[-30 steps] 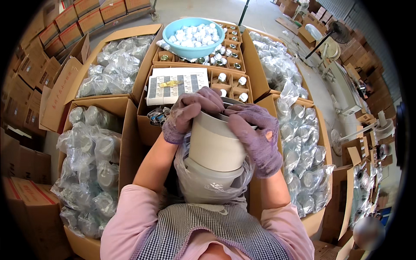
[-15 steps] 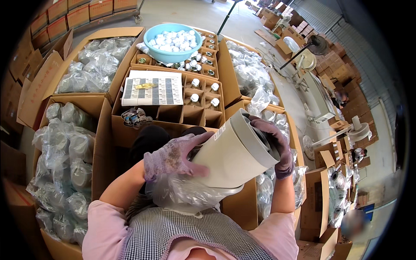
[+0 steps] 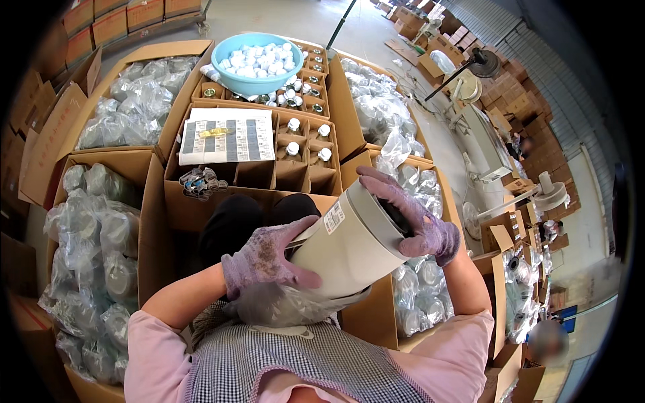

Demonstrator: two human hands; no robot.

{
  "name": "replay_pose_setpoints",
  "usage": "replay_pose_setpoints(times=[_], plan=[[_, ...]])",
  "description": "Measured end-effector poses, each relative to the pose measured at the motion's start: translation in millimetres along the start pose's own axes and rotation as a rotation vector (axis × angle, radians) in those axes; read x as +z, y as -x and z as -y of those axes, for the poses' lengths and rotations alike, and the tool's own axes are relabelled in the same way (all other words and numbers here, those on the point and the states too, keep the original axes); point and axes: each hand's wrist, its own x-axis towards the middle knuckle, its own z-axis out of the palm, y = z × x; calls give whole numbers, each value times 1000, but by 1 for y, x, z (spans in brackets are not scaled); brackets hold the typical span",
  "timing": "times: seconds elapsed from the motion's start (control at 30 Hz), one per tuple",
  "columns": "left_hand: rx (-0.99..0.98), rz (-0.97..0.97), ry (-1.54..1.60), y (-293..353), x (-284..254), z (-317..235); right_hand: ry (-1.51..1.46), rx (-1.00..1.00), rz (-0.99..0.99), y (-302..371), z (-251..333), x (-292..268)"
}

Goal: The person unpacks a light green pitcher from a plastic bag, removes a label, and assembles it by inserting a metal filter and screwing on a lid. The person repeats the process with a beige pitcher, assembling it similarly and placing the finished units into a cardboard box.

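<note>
A large cream vacuum flask (image 3: 342,254) with a grey collar, a dark top and a small printed sticker lies tilted across my lap, its top toward the upper right. My gloved left hand (image 3: 269,260) grips its side, the thumb along the upper face. Over the top end, my gloved right hand (image 3: 422,221) wraps the collar with its fingers across the dark lid. Bunched around the flask's lower end is a clear plastic bag (image 3: 285,305). The base is hidden by the bag and my left hand.
Ahead stands a divided carton (image 3: 289,180) with white-capped bottles (image 3: 293,125), label sheets (image 3: 225,138) and a bundle of small metal pieces (image 3: 201,183). A blue basin (image 3: 259,86) holds white caps. Open cartons of bagged flasks (image 3: 94,235) flank me. A fan (image 3: 485,63) stands far right.
My right hand has shifted over the flask's top, its fingers now stretched across the dark lid. The flask has tipped slightly and moved a little left. My left hand keeps its hold.
</note>
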Motion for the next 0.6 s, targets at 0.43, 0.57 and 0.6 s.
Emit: replay_pose_setpoints(times=[0.43,0.57,0.6], plan=[[-201,-57,569,-36,-13,70,-109,145,-97,-35,12,-11],[-140,-196,321,-52,-21,82,-68,286,-222,-62,-4,9],[-25,-229,382,-60,-33,84,-215,283,-244,-70,-11,10]])
